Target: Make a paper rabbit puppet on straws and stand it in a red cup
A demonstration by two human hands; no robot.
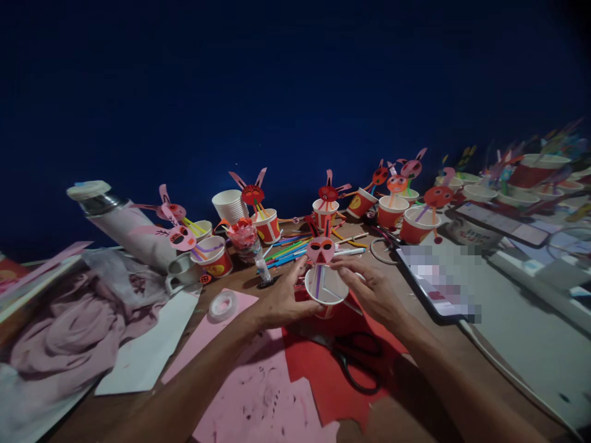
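Note:
A paper cup (327, 294) with a white inside and red outside is between my hands, tilted so its opening faces me. My left hand (287, 296) wraps the cup's left side, thumb near the front rim. Fingers of my right hand (373, 284) are closed around its right rim, close to a pink paper face (320, 251) with dark eyes and red ears. A purple strip (319, 282) runs from the face down into the cup. Below lie a sheet of red paper (300, 357) and black-handled scissors (353, 363).
Similar cup figures (265, 224) line the back, with stacked white cups (229, 206) and colored pencils (290, 249). At left are a thermos (133, 221), a mug (180, 274), cloth (87, 332) and a tape roll (223, 306). A cabled phone (434, 286) lies right.

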